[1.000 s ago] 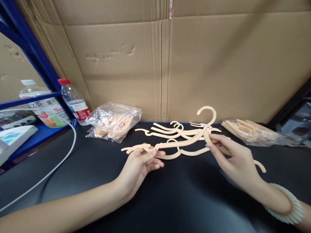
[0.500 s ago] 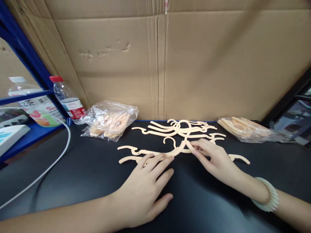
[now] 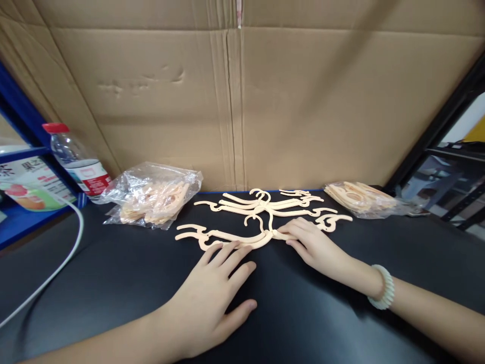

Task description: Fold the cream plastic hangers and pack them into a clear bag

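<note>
Cream plastic folding hangers lie on the black table (image 3: 288, 323) in two groups, a near one and a far one. My left hand (image 3: 212, 288) is open, palm down, its fingertips resting on the left arm of the nearest hanger (image 3: 261, 241). The thumb stands apart from the other fingers. At that hanger's right arm, my right hand (image 3: 314, 242) pinches with thumb and fingers and covers much of it. Another hanger lies close behind, its hook (image 3: 254, 220) showing. Farther back, several overlapping hangers (image 3: 280, 205) are spread out.
A clear bag of hanger pieces (image 3: 155, 197) lies at the back left, another bag (image 3: 359, 198) at the back right. A red-capped bottle (image 3: 81, 164) leans by the blue shelf (image 3: 22, 215). A white cable (image 3: 71, 253) curves along the left. Cardboard (image 3: 303, 101) stands behind.
The view has swung right. My right hand has lowered with the near hanger's right arm, which now lies flatter beside the other hanger. My left hand stays on the left arm.
</note>
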Demonstrator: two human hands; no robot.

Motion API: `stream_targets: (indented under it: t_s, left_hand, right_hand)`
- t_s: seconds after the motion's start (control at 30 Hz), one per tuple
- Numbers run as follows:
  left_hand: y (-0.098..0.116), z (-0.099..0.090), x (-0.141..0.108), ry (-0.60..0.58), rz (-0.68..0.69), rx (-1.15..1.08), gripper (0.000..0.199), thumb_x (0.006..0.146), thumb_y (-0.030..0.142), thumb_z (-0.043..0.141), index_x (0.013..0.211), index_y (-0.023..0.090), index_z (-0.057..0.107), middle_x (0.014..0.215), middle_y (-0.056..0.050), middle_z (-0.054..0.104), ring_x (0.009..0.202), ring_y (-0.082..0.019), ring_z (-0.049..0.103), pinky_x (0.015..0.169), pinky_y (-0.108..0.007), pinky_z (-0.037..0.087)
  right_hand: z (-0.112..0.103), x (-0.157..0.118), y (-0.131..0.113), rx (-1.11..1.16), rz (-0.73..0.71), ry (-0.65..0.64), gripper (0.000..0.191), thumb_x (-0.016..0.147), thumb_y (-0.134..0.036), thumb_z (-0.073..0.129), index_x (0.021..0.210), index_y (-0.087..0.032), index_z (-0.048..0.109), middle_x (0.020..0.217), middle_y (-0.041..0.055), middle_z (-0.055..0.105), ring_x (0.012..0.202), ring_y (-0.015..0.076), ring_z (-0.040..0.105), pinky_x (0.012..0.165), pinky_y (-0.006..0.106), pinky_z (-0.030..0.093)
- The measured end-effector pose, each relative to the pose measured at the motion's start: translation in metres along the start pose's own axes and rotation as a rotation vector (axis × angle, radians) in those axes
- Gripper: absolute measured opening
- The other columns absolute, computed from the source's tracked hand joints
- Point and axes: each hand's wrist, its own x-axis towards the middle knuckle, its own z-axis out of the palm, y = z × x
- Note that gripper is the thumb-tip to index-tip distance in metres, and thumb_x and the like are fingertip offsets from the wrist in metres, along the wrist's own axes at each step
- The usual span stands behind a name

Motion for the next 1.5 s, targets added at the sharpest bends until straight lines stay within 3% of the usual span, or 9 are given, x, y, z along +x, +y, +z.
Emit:
stream_targets:
  t_s: [0.13,0.33,0.53,0.73,1.0,1.23,1.5]
  left_hand:
    - [-0.001,0.001,0.002,0.013,0.007,0.01,0.04,0.088,0.036,0.056,0.127,0.025,0.056,0.145,-0.01,0.048,0.134,-0.036,0.038,0.11,-0.055,0.026]
    - [0.002,0.009,0.001,0.123,-0.037,-0.002,0.037,0.084,0.031,0.059,0.121,0.025,0.06,0.142,-0.009,0.052,0.132,-0.036,0.041,0.111,-0.055,0.025]
    - [-0.012,0.011,0.009,0.112,-0.036,0.012,0.043,0.089,0.038,0.057,0.13,0.025,0.056,0.148,-0.011,0.045,0.139,-0.036,0.034,0.113,-0.06,0.018]
    - [-0.033,0.006,0.021,0.031,-0.047,0.004,0.049,0.093,0.045,0.05,0.139,0.027,0.048,0.154,-0.012,0.035,0.142,-0.037,0.027,0.112,-0.061,0.02]
    - [-0.031,0.006,0.021,-0.023,-0.111,-0.003,0.051,0.093,0.047,0.047,0.141,0.027,0.046,0.157,-0.014,0.028,0.143,-0.039,0.023,0.11,-0.065,0.02]
    - [-0.036,0.012,0.017,0.069,-0.086,-0.019,0.049,0.092,0.044,0.051,0.138,0.026,0.05,0.154,-0.014,0.035,0.141,-0.04,0.027,0.11,-0.065,0.021]
    - [-0.031,0.01,0.016,0.061,-0.097,0.03,0.051,0.093,0.042,0.049,0.14,0.024,0.045,0.153,-0.013,0.036,0.142,-0.036,0.027,0.112,-0.063,0.02]
  right_hand:
    - [0.002,0.002,0.006,0.036,-0.029,0.07,0.025,0.09,-0.005,0.047,0.106,-0.019,0.061,0.098,0.0078,0.065,0.093,0.0225,0.06,0.083,0.041,0.052]
    - [0.006,0.004,0.012,0.046,-0.051,0.11,0.022,0.093,-0.008,0.047,0.105,-0.019,0.061,0.097,0.0072,0.066,0.091,0.0216,0.061,0.083,0.04,0.052]
    - [0.01,0.016,0.023,-0.029,-0.048,0.121,0.022,0.095,-0.011,0.046,0.109,-0.018,0.06,0.103,0.0097,0.066,0.096,0.0241,0.06,0.087,0.044,0.051]
    - [0.009,0.026,0.033,-0.098,-0.006,0.123,0.02,0.092,-0.007,0.047,0.104,-0.016,0.061,0.102,0.0114,0.063,0.099,0.026,0.058,0.088,0.046,0.051]
    - [0.012,0.024,0.038,-0.157,0.009,0.102,0.022,0.094,-0.011,0.048,0.111,-0.018,0.06,0.114,0.0127,0.059,0.109,0.0277,0.054,0.093,0.048,0.047]
    - [0.014,0.023,0.038,-0.117,0.024,0.101,0.021,0.097,-0.013,0.045,0.109,-0.019,0.062,0.102,0.01,0.062,0.099,0.0257,0.057,0.088,0.046,0.05]
    - [0.009,0.017,0.035,-0.045,-0.03,0.064,0.024,0.097,-0.014,0.045,0.113,-0.019,0.061,0.103,0.0104,0.061,0.098,0.025,0.057,0.086,0.044,0.05]
